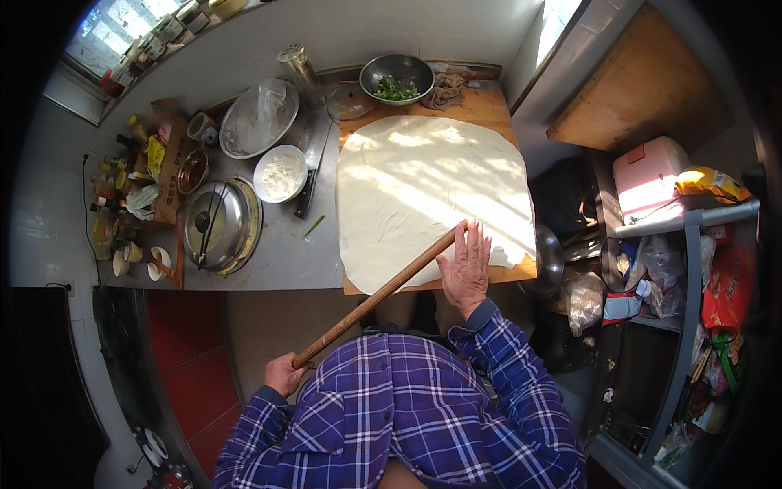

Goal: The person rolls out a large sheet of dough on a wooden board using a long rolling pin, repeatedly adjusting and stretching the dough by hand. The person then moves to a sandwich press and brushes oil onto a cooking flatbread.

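Observation:
A large, thin sheet of dough (421, 177) is spread over a wooden board (504, 110) and droops past its near edge. My left hand (286, 374) grips the lower end of a long wooden rolling pin (379, 296) in front of my body. The pin slants up to the right, its far end lying over the dough. Beside that far end, my right hand (466, 266) rests flat near the board's front right corner, fingers stretched out and not wrapped around the pin. Sunlight falls in bright patches across the dough.
Behind the dough stand a metal bowl of chopped greens (397, 88) and a crumpled cloth (446, 91). To the left are a bowl of flour (281, 174), a knife (306, 194), and a lidded pan (220, 226) with chopsticks on top. A cluttered shelf rack (690, 275) stands right.

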### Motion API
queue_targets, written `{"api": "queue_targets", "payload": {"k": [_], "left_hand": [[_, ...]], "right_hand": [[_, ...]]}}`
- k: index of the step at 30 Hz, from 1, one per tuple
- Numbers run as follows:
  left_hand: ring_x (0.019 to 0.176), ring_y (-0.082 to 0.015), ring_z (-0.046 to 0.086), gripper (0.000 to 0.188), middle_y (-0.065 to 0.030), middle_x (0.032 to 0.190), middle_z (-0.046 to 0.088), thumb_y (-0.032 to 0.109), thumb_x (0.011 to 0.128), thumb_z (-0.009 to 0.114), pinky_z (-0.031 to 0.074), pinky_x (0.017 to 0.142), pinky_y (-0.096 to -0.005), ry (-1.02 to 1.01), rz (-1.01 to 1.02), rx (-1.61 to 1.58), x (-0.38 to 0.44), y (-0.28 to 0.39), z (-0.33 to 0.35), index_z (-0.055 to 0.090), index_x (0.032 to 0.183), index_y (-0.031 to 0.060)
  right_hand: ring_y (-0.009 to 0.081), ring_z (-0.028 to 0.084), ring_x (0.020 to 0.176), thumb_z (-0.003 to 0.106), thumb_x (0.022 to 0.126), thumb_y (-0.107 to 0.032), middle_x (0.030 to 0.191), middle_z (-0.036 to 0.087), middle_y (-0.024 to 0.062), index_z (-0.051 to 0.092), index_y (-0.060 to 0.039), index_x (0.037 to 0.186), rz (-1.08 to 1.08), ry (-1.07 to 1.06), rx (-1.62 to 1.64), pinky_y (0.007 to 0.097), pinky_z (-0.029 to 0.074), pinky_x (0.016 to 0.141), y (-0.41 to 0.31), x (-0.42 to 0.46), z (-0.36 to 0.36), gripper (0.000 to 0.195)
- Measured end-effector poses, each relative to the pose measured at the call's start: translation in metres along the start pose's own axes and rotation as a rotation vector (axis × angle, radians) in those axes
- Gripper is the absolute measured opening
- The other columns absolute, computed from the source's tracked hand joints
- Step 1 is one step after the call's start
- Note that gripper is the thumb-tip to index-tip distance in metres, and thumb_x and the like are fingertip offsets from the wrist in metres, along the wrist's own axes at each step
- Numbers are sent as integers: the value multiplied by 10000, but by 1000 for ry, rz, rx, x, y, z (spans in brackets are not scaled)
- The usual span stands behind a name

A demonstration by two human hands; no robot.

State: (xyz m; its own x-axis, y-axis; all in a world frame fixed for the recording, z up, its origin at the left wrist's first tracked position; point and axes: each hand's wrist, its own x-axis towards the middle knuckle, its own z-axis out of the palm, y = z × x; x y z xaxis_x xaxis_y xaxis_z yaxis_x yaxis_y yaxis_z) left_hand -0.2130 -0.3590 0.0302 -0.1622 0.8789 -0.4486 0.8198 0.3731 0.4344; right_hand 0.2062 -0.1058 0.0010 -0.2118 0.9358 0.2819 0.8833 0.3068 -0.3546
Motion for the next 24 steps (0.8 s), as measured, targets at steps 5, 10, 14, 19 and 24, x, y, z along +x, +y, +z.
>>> {"api": "queue_targets", "payload": {"k": [5,10,14,19,24], "left_hand": [[740,-377,688,381,-199,808,706,369,896,876,540,692,-461,118,-195,-159,-42,-15,16,726,879,19],[702,-342,670,394,-203,785,699,364,917,862,523,672,-450,160,-408,-339,-75,-31,35,729,889,-6],[724,-349,692,426,-207,803,714,407,924,847,531,685,-461,185,-483,-348,-91,-37,45,738,904,-5],[643,-190,607,366,-136,708,671,316,927,865,507,629,-401,225,-432,-371,-104,-60,47,725,902,-22],[743,-335,710,441,-212,827,733,419,929,835,544,711,-455,150,-530,-437,-122,-79,32,750,943,-13]], "right_hand": [[407,135,1669,671,1023,-503,1792,196,215,326,-35,1694,-21,-297,-16,580,62,1353,-19,11,16,888],[396,111,1678,702,984,-524,1803,162,216,273,13,1693,-167,-214,-56,582,35,1354,-32,1,15,987],[398,120,1676,709,979,-514,1799,174,220,281,21,1688,-169,-376,-26,583,43,1354,-39,9,27,986],[401,132,1672,694,988,-503,1789,199,231,297,40,1676,-179,-485,-33,570,61,1357,-54,4,33,961],[409,126,1673,635,1024,-513,1792,181,247,267,49,1684,-147,-348,-50,571,45,1355,-58,-7,33,942]]}}
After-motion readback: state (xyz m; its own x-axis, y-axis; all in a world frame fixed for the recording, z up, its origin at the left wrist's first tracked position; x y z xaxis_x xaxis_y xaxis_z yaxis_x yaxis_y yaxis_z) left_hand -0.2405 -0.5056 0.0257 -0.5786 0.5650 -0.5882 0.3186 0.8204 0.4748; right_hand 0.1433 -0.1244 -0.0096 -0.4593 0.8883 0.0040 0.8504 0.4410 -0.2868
